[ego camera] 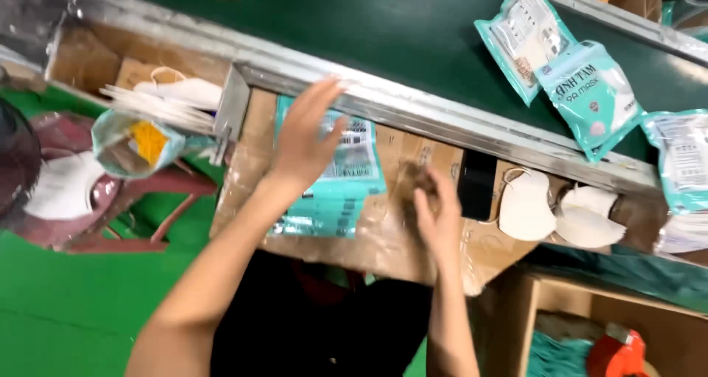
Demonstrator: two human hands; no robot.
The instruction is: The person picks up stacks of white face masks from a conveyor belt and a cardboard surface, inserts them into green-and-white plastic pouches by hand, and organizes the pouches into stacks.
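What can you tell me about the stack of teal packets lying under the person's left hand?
The stack of teal packets lies flat on a cardboard sheet just below the conveyor's metal rail. They look like thin glossy plastic pouches, teal-edged with pale printed faces, fanned slightly at the lower edge. The left hand hovers over or touches the top one; blur hides which.

Your bare left arm runs up from the lower left, forearm long and nearly straight, wrist slightly bent. Your left hand [306, 137] is spread flat, fingers [328, 89] stretched and a little blurred, the grip empty and wide. Your right forearm rises steeply from the bottom edge, just beside the left grip and lower. Your right hand [435, 211] is curled, fingers bent inward; whether its grip holds anything cannot be told.
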